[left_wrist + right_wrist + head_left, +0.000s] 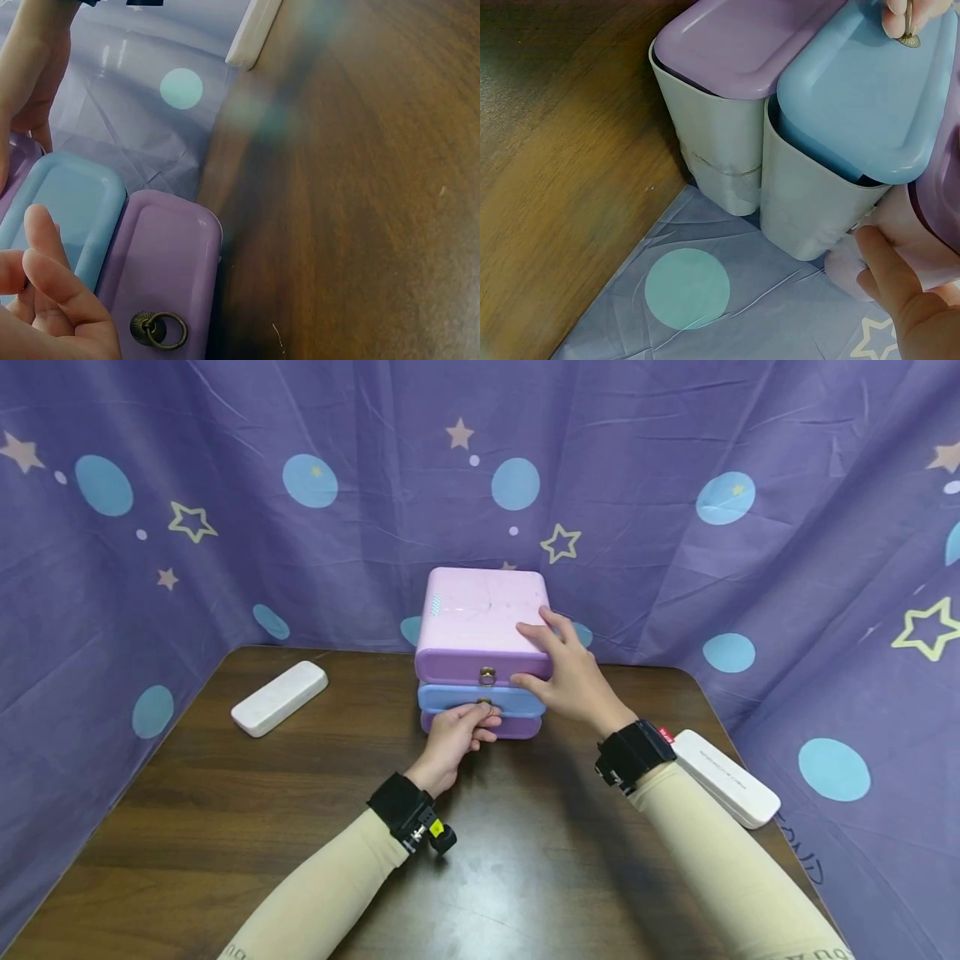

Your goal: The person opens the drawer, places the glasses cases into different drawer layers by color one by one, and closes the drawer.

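Note:
A small three-tier drawer box (480, 610) with a pink top stands at the back middle of the table. My left hand (448, 742) pinches the ring pull (909, 34) of the blue middle drawer (450, 697). In the right wrist view a narrow gap shows between that blue front and its pale casing (810, 187). My right hand (576, 681) rests on the box's upper right corner, fingers spread over the top and side, thumb at the purple top drawer (450, 668). Below, the purple bottom drawer (161, 262) has its own brass ring pull (166, 330) hanging loose.
On the left of the wooden table (225, 827) lies a white oblong case (280, 697). Another white case (727, 777), with printed lettering and a red tag, lies at the right edge beside my forearm. A purple starred curtain (375, 552) hangs close behind the box.

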Demonstrator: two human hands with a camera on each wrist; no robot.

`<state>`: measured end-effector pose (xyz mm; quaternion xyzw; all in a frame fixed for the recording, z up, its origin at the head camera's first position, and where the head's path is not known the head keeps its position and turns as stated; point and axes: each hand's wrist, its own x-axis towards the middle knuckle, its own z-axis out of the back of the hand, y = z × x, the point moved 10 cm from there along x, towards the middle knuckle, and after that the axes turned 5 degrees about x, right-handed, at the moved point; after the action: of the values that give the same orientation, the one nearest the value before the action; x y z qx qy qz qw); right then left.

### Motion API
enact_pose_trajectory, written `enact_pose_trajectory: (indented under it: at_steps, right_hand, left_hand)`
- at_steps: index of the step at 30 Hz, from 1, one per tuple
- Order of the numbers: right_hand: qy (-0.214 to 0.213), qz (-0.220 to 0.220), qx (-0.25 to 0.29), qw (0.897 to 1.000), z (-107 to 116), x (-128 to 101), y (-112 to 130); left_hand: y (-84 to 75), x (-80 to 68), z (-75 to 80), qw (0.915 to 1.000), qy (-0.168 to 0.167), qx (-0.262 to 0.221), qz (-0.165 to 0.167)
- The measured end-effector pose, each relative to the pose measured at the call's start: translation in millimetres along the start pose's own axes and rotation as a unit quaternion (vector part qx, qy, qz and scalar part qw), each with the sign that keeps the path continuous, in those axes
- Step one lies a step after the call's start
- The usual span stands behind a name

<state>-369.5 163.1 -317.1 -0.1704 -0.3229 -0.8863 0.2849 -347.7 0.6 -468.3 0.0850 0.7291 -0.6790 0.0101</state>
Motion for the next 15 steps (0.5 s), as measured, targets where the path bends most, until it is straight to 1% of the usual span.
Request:
enact_pose_trajectory:
  at_steps: [4,11,15]
  right_hand:
    - [-0.001,0.002,0.002,1.0,0.1,0.0,0.6]
    - [-0.003,0.002,0.001,1.0,0.3,-0.1,0.8]
    - [-0.003,0.004,0.002,1.0,0.0,-0.4,2.1]
  left_hand:
    - [-0.8,0.6,1.0,1.0,0.001,0.008,-0.003]
    - [0.2,0.1,2.0,0.9993,0.012,0.036,-0.002]
    - [-1.1,-2.1,3.8,0.9984,0.018,0.052,-0.012]
